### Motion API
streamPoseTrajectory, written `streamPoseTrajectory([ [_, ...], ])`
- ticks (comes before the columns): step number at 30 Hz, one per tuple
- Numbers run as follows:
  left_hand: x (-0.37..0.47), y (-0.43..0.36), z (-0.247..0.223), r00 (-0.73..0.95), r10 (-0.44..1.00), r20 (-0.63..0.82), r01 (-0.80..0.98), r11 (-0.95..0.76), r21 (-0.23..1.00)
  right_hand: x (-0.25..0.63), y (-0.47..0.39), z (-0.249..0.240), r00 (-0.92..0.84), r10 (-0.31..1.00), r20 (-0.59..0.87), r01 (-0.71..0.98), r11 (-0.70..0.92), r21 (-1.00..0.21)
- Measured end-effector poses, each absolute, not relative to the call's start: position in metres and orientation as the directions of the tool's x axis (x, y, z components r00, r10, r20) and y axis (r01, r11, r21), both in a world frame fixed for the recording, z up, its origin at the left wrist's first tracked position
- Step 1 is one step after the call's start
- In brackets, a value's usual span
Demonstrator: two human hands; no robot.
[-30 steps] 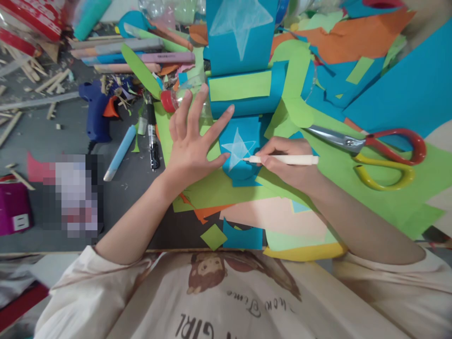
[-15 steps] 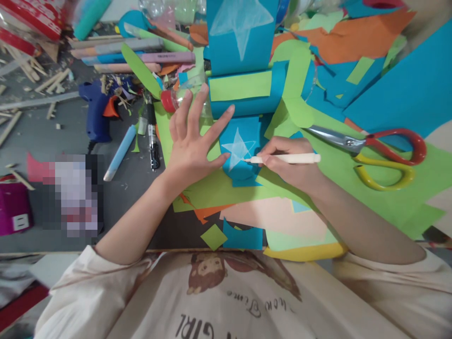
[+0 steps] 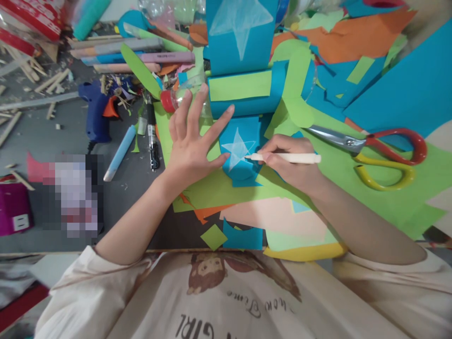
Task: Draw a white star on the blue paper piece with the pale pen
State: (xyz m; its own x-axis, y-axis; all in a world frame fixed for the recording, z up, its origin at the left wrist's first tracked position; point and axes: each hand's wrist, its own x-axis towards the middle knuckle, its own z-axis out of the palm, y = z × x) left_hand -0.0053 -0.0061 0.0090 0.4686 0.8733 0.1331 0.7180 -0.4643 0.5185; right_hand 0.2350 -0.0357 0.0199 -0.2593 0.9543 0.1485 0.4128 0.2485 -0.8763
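Note:
A white pen (image 3: 296, 158) is held in my right hand (image 3: 287, 160), its tip touching a white star (image 3: 238, 149) drawn on a small blue paper piece (image 3: 243, 175). My left hand (image 3: 192, 146) lies spread, with thumb and index finger at the left edge of that piece and the other fingertips over a clear bottle (image 3: 203, 106) with a red cap (image 3: 167, 101). Beyond the small piece is a blue roll with a light green strip (image 3: 240, 87). Farther back stands a larger blue sheet (image 3: 219, 54) bearing a big white star (image 3: 242, 23).
Red-and-yellow scissors (image 3: 384, 174) lie at the right on green paper (image 3: 335, 188). A blue glue gun (image 3: 97, 110), a light blue marker (image 3: 120, 153) and a black pen (image 3: 153, 136) lie at the left. Markers, sticks and paper scraps cover the back.
The pen tip has shifted slightly right and up on the small star, with small movement of my right hand. My left hand has stayed in place.

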Motion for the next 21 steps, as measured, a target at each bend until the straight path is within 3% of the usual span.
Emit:
streamPoseTrajectory([
  [15,-0.0057,-0.0061,0.0091,0.478,0.866,0.147,0.723,-0.483,0.494,0.2343,-0.0341,0.0225,-0.251,0.963,0.103,0.375,0.195,-0.906],
  [21,-0.0055,-0.0064,0.0095,0.472,0.87,0.145,0.734,-0.478,0.483,0.2322,-0.0322,0.0235,-0.18,0.984,0.006,0.264,0.055,-0.963],
])
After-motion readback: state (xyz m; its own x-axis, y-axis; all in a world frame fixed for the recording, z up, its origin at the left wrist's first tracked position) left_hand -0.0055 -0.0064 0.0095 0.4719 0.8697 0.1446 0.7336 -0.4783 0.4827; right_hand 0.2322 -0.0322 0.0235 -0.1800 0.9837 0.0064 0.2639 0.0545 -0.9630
